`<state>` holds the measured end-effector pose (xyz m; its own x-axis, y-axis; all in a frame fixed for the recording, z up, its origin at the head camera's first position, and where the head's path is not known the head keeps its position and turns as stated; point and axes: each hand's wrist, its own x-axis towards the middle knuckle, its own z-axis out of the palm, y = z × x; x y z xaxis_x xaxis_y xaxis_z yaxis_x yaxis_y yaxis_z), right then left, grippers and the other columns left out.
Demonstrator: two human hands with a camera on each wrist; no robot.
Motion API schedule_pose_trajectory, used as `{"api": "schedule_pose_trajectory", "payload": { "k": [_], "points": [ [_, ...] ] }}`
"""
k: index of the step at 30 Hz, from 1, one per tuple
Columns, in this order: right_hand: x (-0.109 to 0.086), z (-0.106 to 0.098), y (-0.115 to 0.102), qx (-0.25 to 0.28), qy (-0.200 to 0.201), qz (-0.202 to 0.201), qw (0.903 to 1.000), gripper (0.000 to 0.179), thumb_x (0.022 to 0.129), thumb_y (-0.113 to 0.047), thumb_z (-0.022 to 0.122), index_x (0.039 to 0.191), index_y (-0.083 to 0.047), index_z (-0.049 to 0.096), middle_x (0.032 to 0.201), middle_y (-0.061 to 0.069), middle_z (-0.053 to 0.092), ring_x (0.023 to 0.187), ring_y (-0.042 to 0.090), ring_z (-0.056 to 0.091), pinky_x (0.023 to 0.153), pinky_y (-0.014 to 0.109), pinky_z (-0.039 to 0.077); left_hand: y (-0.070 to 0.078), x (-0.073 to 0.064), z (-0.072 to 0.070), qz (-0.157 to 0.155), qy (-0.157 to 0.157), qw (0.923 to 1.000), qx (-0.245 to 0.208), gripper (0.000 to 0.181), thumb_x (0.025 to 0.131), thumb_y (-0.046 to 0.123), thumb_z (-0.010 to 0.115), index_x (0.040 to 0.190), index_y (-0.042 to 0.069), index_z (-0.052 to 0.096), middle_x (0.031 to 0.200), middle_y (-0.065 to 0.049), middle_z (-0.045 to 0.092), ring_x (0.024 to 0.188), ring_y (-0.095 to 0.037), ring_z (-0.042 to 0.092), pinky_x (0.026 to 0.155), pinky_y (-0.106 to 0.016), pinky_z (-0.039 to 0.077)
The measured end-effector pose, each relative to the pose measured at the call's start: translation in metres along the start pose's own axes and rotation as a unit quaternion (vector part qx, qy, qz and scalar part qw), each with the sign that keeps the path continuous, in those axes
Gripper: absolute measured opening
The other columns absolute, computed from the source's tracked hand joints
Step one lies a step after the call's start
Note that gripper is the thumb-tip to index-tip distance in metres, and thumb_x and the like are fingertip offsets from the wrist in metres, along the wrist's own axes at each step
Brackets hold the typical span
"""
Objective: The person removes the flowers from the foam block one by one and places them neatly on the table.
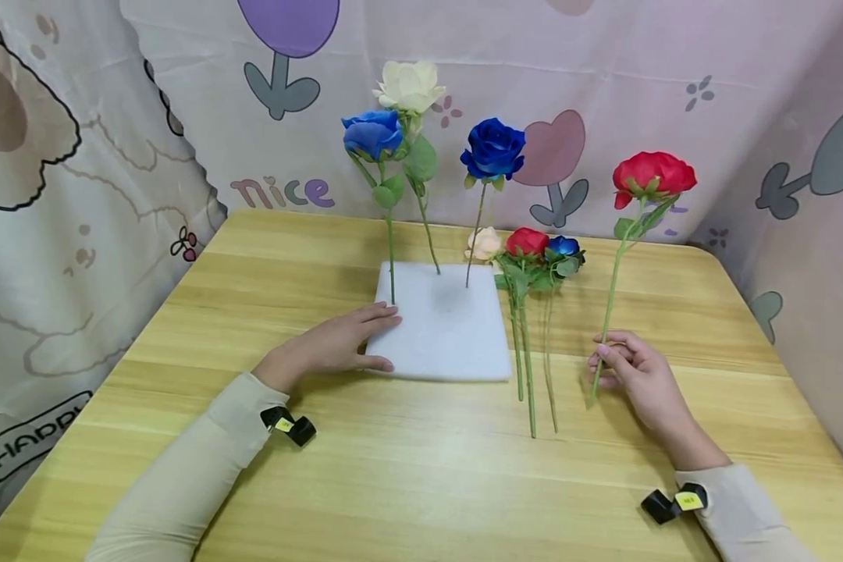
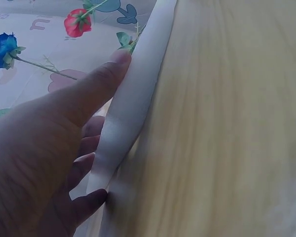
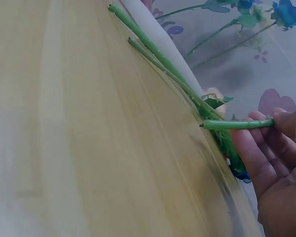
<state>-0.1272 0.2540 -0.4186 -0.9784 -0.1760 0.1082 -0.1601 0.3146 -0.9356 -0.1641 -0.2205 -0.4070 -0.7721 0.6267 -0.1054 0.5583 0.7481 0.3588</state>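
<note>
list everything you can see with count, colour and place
table: 1, light wood, centre
foam: 1, white, on the table
standing blue roses: 2, blue, in the foam
white rose: 1, white, standing in the foam
lying roses: 3, peach, red and blue, beside the foam
held rose: 1, red, in the right hand
cloth: count unclear, pale with prints, behind and beside the table
cameras: 2, black, on the sleeves
sleeves: 2, beige, one per side
left hand: 1, bare, on the foam
right hand: 1, bare, holding the held rose's stem
</note>
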Motion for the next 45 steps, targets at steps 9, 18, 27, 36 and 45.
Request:
{"api": "schedule_pose_trajectory", "payload": {
  "k": [9, 18, 27, 36, 45],
  "points": [
    [-0.003, 0.002, -0.002, 0.049, -0.02, 0.016, 0.9985, 0.037, 0.102, -0.016, 0.055, 0.12, 0.015, 0.049, 0.091, 0.016, 0.069, 0.082, 0.013, 0.068, 0.064, 0.03, 0.059, -0.006, -0.006, 0.008, -0.002, 0.012, 0.9998, -0.013, 0.093, 0.084, 0.07, 0.056, 0.154, 0.014, 0.033, 0.161, -0.002, 0.022, 0.147, -0.026, 0.018, 0.116, -0.046, 0.023],
    [-0.019, 0.003, 0.002, 0.06, -0.039, 0.057, 0.9958, 0.041, 0.103, -0.019, 0.052, 0.122, 0.017, 0.046, 0.092, 0.016, 0.068, 0.082, 0.015, 0.068, 0.064, 0.033, 0.059, -0.003, -0.008, 0.011, -0.001, 0.008, 0.9997, -0.023, 0.093, 0.084, 0.069, 0.058, 0.153, 0.013, 0.034, 0.161, -0.002, 0.022, 0.147, -0.026, 0.016, 0.116, -0.046, 0.022],
    [-0.031, 0.005, 0.005, 0.061, -0.059, 0.092, 0.9921, 0.041, 0.104, -0.02, 0.05, 0.123, 0.017, 0.046, 0.09, 0.013, 0.067, 0.078, 0.017, 0.068, 0.063, 0.033, 0.059, 0.001, -0.007, 0.008, 0.002, 0.006, 0.9998, -0.021, 0.093, 0.083, 0.071, 0.057, 0.153, 0.014, 0.034, 0.161, 0.0, 0.021, 0.148, -0.025, 0.015, 0.116, -0.047, 0.022],
    [-0.025, 0.004, 0.004, 0.041, -0.073, 0.124, 0.9887, 0.042, 0.105, -0.023, 0.049, 0.126, 0.013, 0.045, 0.091, 0.014, 0.065, 0.077, 0.016, 0.066, 0.063, 0.033, 0.059, 0.001, -0.005, 0.005, -0.007, 0.01, 0.9998, -0.019, 0.094, 0.083, 0.07, 0.058, 0.154, 0.014, 0.033, 0.161, 0.0, 0.02, 0.148, -0.025, 0.015, 0.116, -0.047, 0.023],
    [-0.017, -0.002, 0.002, -0.011, -0.089, 0.159, 0.9833, 0.05, 0.103, -0.02, 0.054, 0.14, 0.007, 0.034, 0.079, 0.013, 0.061, 0.063, 0.016, 0.06, 0.056, 0.035, 0.058, 0.002, -0.002, 0.003, -0.005, 0.017, 0.9998, -0.013, 0.094, 0.083, 0.069, 0.059, 0.154, 0.013, 0.033, 0.161, -0.001, 0.021, 0.147, -0.026, 0.016, 0.116, -0.047, 0.023]
  ]
}}
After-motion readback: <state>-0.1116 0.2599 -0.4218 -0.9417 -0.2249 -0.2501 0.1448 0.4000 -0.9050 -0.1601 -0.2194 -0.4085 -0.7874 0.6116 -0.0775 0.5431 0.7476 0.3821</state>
